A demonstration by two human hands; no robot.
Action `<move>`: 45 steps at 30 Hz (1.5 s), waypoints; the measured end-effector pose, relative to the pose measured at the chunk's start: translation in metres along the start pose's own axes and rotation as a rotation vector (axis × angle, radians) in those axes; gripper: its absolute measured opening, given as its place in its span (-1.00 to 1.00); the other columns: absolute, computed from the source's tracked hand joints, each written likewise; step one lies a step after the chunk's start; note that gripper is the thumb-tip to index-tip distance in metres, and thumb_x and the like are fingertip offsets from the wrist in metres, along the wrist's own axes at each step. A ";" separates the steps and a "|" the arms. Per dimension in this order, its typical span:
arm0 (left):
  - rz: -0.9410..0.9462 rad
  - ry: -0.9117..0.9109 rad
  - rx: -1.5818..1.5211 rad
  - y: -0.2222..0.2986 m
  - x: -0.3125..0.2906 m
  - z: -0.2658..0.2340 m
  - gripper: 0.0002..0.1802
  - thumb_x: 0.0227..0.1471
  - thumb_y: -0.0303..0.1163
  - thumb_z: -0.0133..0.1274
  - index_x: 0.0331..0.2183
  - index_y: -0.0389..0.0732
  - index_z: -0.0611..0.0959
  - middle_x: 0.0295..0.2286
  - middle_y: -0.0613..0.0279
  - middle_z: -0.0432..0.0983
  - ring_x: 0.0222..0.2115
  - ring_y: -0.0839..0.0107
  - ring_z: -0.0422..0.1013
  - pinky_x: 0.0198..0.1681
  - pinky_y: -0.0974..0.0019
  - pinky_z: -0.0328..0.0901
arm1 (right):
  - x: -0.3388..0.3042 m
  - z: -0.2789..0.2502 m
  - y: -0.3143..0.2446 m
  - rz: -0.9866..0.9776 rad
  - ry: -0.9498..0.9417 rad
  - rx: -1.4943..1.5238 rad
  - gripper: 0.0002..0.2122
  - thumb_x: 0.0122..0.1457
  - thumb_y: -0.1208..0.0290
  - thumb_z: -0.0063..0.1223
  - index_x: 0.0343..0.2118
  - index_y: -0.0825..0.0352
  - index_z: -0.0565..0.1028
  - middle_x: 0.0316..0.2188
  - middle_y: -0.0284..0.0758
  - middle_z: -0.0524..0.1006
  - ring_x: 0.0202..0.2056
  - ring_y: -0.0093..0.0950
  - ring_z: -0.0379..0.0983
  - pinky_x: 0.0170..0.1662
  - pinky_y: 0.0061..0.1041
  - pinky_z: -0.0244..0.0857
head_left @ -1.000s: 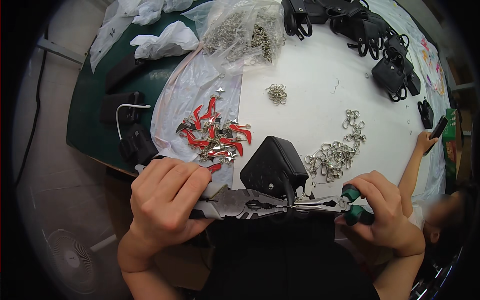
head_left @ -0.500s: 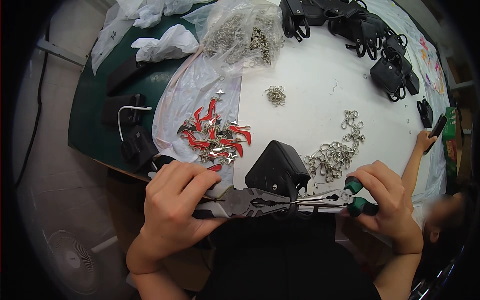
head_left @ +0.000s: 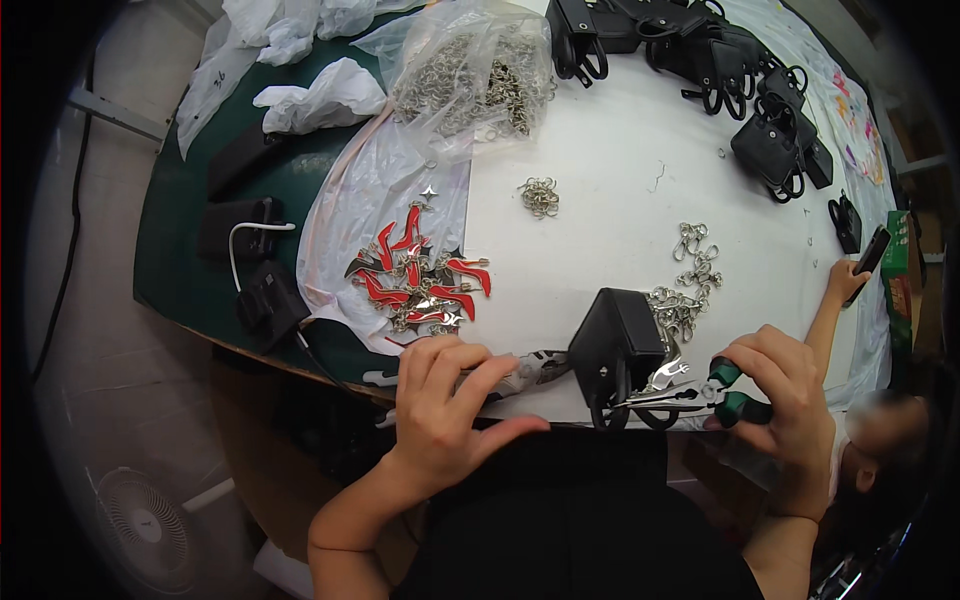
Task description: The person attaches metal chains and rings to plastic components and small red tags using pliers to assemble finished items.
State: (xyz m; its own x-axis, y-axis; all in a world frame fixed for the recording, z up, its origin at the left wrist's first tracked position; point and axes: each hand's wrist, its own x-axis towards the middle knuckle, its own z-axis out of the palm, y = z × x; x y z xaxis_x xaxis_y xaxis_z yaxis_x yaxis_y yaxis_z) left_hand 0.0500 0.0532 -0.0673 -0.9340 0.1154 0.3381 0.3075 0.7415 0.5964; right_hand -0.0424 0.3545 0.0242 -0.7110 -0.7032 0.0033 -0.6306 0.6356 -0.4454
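My right hand (head_left: 780, 390) is closed round the dark-green handles of a pair of needle-nose pliers (head_left: 675, 398). Their narrow tips meet the lower edge of a small black bag (head_left: 620, 335), by its looped strap; what they pinch is too small to make out. My left hand (head_left: 445, 415) is empty, its fingers and thumb apart. Just beyond it, larger grey pliers (head_left: 535, 372) lie at the table's front edge, jaws pointing at the bag. A silver metal charm (head_left: 670, 374) shows beside the bag.
Red shoe-shaped charms (head_left: 412, 285) are piled on plastic sheeting at left. Silver clasps (head_left: 690, 300) lie right of the bag, a small ring heap (head_left: 540, 198) farther back. A bag of chains (head_left: 465, 85) and black bags (head_left: 775, 150) stand behind. Another person's hand (head_left: 848, 280) holds a phone.
My left hand has let go of the larger pliers, which now lie on the table, and has moved right with fingers opened. The black bag has shifted right and stands more upright.
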 end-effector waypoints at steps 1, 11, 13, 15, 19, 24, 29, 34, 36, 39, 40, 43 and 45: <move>0.013 0.053 -0.192 0.009 0.005 -0.001 -0.44 -0.42 -0.18 0.48 -0.32 -0.18 0.62 -0.32 0.22 0.42 -0.28 0.18 0.35 -0.22 0.18 0.26 | 0.002 0.003 -0.003 0.007 0.016 0.036 -0.53 -0.26 0.30 0.43 -0.27 0.41 0.51 -0.40 -0.23 0.53 -0.41 -0.28 0.47 -0.34 -0.35 0.33; -0.057 0.141 -0.593 0.024 0.021 -0.002 -0.63 -0.31 -0.56 0.44 -0.39 -0.27 0.60 -0.39 0.17 0.48 -0.39 0.34 0.40 -0.35 0.33 0.29 | -0.005 0.022 -0.001 0.204 0.063 0.362 -0.51 -0.14 0.33 0.40 -0.16 0.46 0.46 -0.30 -0.17 0.49 -0.29 -0.26 0.46 -0.21 -0.43 0.32; -0.193 0.109 -0.646 0.025 0.021 -0.009 -0.66 -0.27 -0.57 0.43 -0.40 -0.27 0.60 -0.38 0.17 0.49 -0.40 0.41 0.41 -0.35 0.37 0.30 | -0.011 0.018 0.008 0.378 0.145 0.327 -0.53 -0.05 0.37 0.31 -0.10 0.48 0.42 -0.30 -0.20 0.46 -0.26 -0.27 0.43 -0.11 -0.44 0.28; -0.136 0.143 -0.616 0.021 0.024 -0.008 -0.68 -0.25 -0.59 0.42 -0.46 -0.26 0.56 -0.38 0.14 0.50 -0.44 0.47 0.41 -0.39 0.44 0.31 | -0.025 0.029 0.037 0.499 0.287 0.099 -0.55 0.02 0.34 0.26 -0.07 0.48 0.43 -0.25 -0.20 0.47 -0.20 -0.24 0.42 -0.06 -0.40 0.27; -0.115 0.186 -0.565 0.017 0.022 -0.006 -0.65 -0.27 -0.62 0.42 -0.52 -0.24 0.50 -0.39 0.10 0.51 -0.46 0.46 0.43 -0.39 0.44 0.32 | -0.046 0.048 0.090 0.671 0.398 -0.398 -0.54 0.12 0.29 0.19 0.02 0.45 0.40 -0.15 -0.15 0.45 -0.07 -0.18 0.39 0.05 -0.32 0.21; -0.455 0.347 -0.796 0.038 0.026 -0.001 -0.65 -0.32 -0.63 0.44 -0.51 -0.26 0.54 -0.41 0.15 0.54 -0.42 0.39 0.47 -0.35 0.37 0.37 | -0.051 0.064 0.111 0.602 0.489 -0.490 -0.46 0.14 0.25 0.18 0.14 0.39 0.33 0.04 -0.11 0.38 0.10 -0.16 0.27 0.20 -0.21 0.01; -0.091 0.187 -0.373 0.018 0.027 -0.002 -0.62 -0.37 -0.57 0.46 -0.39 -0.29 0.66 -0.42 0.15 0.56 -0.43 0.30 0.49 -0.32 0.31 0.37 | -0.004 0.062 0.072 0.372 0.482 -0.124 -0.56 0.06 0.34 0.25 0.02 0.34 0.47 0.04 -0.22 0.41 0.11 -0.22 0.27 0.21 -0.25 -0.02; -0.163 0.068 -0.348 0.025 0.026 -0.013 -0.60 -0.42 -0.47 0.47 -0.38 -0.29 0.71 -0.44 0.11 0.59 -0.42 0.29 0.51 -0.31 0.32 0.35 | 0.040 0.077 0.043 -0.014 0.213 0.145 -0.81 0.04 0.47 0.25 -0.25 0.29 0.58 -0.21 -0.36 0.51 -0.08 -0.35 0.36 0.07 -0.33 0.09; -0.245 0.096 -0.409 0.022 0.018 -0.032 -0.60 -0.42 -0.44 0.47 -0.39 -0.31 0.73 -0.46 0.10 0.60 -0.42 0.30 0.51 -0.31 0.33 0.35 | 0.053 0.084 0.039 -0.102 0.131 0.208 -0.87 0.04 0.50 0.24 -0.31 0.28 0.58 -0.29 -0.41 0.52 -0.16 -0.39 0.38 0.02 -0.35 0.13; -0.253 0.066 -0.724 0.000 -0.008 -0.076 -0.55 -0.36 -0.25 0.46 -0.41 -0.36 0.74 -0.50 0.04 0.62 -0.43 0.19 0.56 -0.35 0.29 0.39 | 0.067 0.087 0.034 -0.160 0.068 0.253 -0.89 0.04 0.51 0.23 -0.34 0.27 0.58 -0.35 -0.43 0.52 -0.24 -0.41 0.39 -0.04 -0.37 0.16; -0.224 0.062 -0.756 -0.013 -0.025 -0.091 -0.54 -0.34 -0.21 0.46 -0.42 -0.38 0.74 -0.52 0.03 0.62 -0.45 0.19 0.56 -0.38 0.30 0.40 | 0.071 0.087 0.034 -0.157 0.056 0.251 -0.89 0.04 0.51 0.22 -0.34 0.27 0.58 -0.35 -0.42 0.53 -0.24 -0.41 0.39 -0.05 -0.37 0.17; -0.395 0.005 -0.658 -0.033 -0.077 -0.141 -0.57 -0.39 -0.27 0.48 -0.44 -0.36 0.75 -0.54 0.05 0.62 -0.50 0.27 0.53 -0.41 0.34 0.37 | 0.087 0.087 0.038 -0.149 0.097 0.218 -0.90 0.05 0.52 0.22 -0.34 0.27 0.59 -0.36 -0.40 0.54 -0.26 -0.40 0.41 -0.09 -0.38 0.20; -0.616 -0.182 -0.389 -0.038 -0.109 -0.176 -0.54 -0.45 -0.30 0.46 -0.42 -0.36 0.74 -0.50 0.08 0.63 -0.42 0.29 0.53 -0.31 0.35 0.37 | 0.102 0.087 0.042 -0.139 0.155 0.219 -0.90 0.06 0.52 0.21 -0.34 0.28 0.59 -0.35 -0.38 0.54 -0.26 -0.38 0.42 -0.12 -0.38 0.23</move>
State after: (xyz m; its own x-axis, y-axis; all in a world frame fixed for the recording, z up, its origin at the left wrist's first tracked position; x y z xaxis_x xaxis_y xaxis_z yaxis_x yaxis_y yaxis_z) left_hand 0.1721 -0.1043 0.0016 -0.9628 -0.1124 -0.2459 -0.2703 0.4238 0.8645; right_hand -0.1139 0.2820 -0.0719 -0.6724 -0.7107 0.2069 -0.6550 0.4412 -0.6134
